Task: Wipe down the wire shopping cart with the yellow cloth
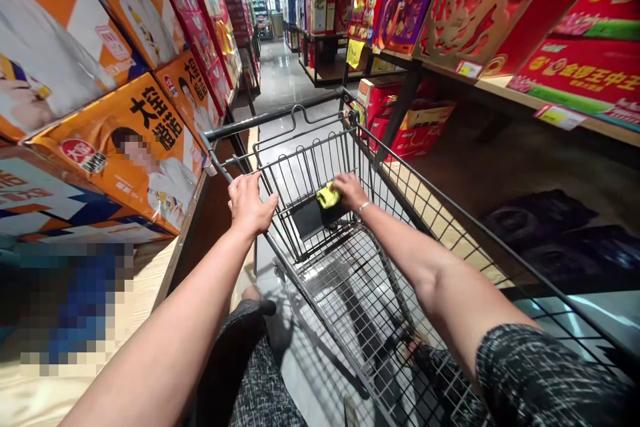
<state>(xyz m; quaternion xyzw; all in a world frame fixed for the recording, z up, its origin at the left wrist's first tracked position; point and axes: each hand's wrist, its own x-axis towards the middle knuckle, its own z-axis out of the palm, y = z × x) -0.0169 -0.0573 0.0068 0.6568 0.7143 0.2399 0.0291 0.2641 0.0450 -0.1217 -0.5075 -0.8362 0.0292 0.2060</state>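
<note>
A dark wire shopping cart stands in front of me, its handle bar at the far end. My left hand is wrapped over the cart's left top rail, the thumb pointing to the right. Inside the basket, my right hand grips a yellow-green cloth with bunched fingers. The cloth is at the black panel of the folding seat; whether it presses on the panel I cannot tell. Part of the cloth is hidden under my fingers.
Orange drink cartons are stacked on a wooden shelf close at left. Red gift boxes line the right shelf, whose edge runs beside the cart. Between the shelves, a shiny grey aisle floor leads away.
</note>
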